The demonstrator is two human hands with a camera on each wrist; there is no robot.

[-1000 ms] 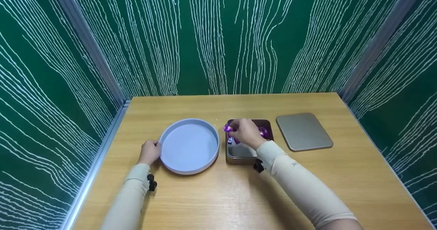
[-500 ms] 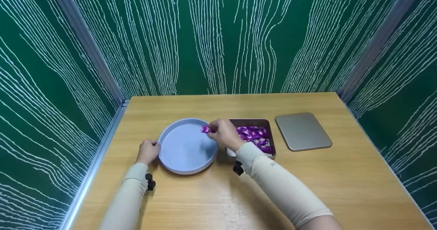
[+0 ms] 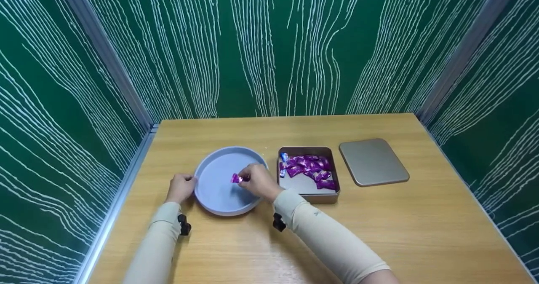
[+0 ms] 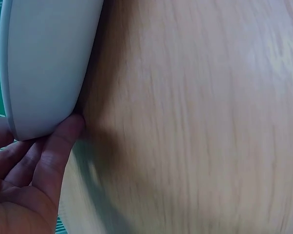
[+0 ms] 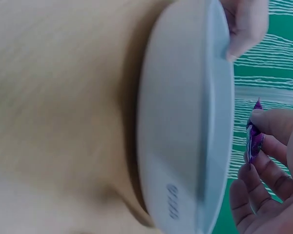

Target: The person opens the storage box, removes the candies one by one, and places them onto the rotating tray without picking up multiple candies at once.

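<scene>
A round pale blue tray [image 3: 223, 187] with a raised rim lies on the table. My left hand [image 3: 181, 188] pinches its left edge, the thumb at the rim and the fingers [image 4: 58, 148] against the outer wall. Over the tray's right half, my right hand [image 3: 259, 182] holds a purple wrapped candy [image 3: 236, 178] between thumb and fingertips. In the right wrist view the candy [image 5: 254, 139] shows above the rim, the other fingers loosely bent. To the right stands a square metal tin [image 3: 318, 198] with several purple wrapped candies [image 3: 309, 165] in it.
A square metal lid [image 3: 374, 162] lies flat to the right of the tin. The wooden table [image 3: 236, 250] is bounded by green walls [image 3: 358, 81] with white wavy lines at the back and sides.
My right hand has carried the candy leftward from the tin to over the tray, uncovering the candies in the tin. My left hand stays at the tray's edge.
</scene>
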